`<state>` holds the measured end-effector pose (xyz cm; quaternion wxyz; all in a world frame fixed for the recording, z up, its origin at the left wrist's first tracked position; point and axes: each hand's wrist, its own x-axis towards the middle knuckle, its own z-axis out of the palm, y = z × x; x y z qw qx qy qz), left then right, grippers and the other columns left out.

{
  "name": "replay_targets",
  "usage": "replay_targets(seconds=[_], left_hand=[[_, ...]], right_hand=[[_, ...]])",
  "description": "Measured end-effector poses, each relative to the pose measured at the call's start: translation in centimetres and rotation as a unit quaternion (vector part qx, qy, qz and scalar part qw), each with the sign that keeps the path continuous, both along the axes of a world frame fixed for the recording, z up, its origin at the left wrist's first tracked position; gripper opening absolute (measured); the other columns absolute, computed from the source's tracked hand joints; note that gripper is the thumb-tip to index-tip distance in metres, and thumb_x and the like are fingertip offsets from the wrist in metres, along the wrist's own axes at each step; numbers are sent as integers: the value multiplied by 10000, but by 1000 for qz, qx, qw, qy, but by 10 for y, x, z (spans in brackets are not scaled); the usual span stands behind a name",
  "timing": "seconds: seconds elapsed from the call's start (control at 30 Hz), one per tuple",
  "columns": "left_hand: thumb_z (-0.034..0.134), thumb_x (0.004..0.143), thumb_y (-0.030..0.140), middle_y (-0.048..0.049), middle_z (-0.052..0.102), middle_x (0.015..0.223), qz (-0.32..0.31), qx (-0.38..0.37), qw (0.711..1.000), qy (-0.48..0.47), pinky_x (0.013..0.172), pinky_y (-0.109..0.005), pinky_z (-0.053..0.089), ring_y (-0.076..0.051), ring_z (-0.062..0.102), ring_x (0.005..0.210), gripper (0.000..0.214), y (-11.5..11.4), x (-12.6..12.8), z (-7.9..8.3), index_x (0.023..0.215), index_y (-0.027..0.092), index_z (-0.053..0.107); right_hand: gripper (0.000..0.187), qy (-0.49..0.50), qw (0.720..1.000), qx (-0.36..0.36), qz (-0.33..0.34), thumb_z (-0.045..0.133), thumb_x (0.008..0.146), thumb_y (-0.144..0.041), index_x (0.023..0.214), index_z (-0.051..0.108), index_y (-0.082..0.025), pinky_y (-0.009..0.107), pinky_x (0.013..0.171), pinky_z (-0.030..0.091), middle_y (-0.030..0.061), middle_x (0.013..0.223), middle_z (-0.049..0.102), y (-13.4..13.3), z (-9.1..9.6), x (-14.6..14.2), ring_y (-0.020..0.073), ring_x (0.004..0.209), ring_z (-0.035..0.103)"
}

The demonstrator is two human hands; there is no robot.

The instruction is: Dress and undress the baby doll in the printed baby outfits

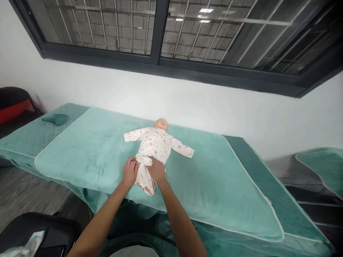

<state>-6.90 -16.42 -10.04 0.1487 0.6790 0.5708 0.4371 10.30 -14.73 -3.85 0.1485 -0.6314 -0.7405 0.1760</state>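
A baby doll (160,124) lies on its back on the green bed, head toward the wall. It wears a white patterned long-sleeved top (154,142), with both sleeves spread out sideways. White patterned trousers (142,175) cover its legs, and the feet show at the cuffs. My left hand (130,171) is closed on the trousers' waistband at the left side. On the other side, my right hand (157,169) grips the bunched waistband near the top's hem, its fingertips partly hidden.
A light green cover (214,200) lies over the bed, which has a face hole (56,119) at its left end. A black chair (40,228) with items on it stands at lower left. Behind the bed are a white wall (107,92) and a barred window (157,32).
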Motion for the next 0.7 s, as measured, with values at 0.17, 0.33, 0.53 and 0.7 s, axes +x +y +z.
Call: replay_targets(seconds=[0.17,0.33,0.53,0.7], left_hand=[[480,985,343,-159,548,1319,11,22,999,-46,1122,-450,457,-261,555,1277,240,-44,5,-26,1133,175,567],[522,967,306,-161,465,1463,0,-13,999,-52,1183,-499,412,-295,476,1396,416,-91,3,-40,1374,220,518],[524,913,177,-137,400,1525,-38,-62,997,1,1189,-524,395,-301,433,1431,557,-87,4,-37,1462,268,493],[430,813,44,-141,465,1423,6,-59,996,-71,1161,-453,443,-252,516,1349,668,-64,-1,-30,1456,222,464]], right_hand=[[252,15,999,11,-31,481,887,-144,1094,603,-218,283,845,433,54,1060,719,4,-6,2,228,1022,660],[252,24,999,5,-47,465,872,-121,1079,575,-213,291,838,419,59,1047,705,7,-8,1,227,1006,659],[234,47,998,-2,-37,522,899,-229,1123,587,-234,303,853,438,42,1080,708,2,-7,3,236,1036,657],[331,247,965,-30,80,615,898,-478,1123,593,-235,316,912,485,34,1128,694,-7,-7,31,219,1071,649]])
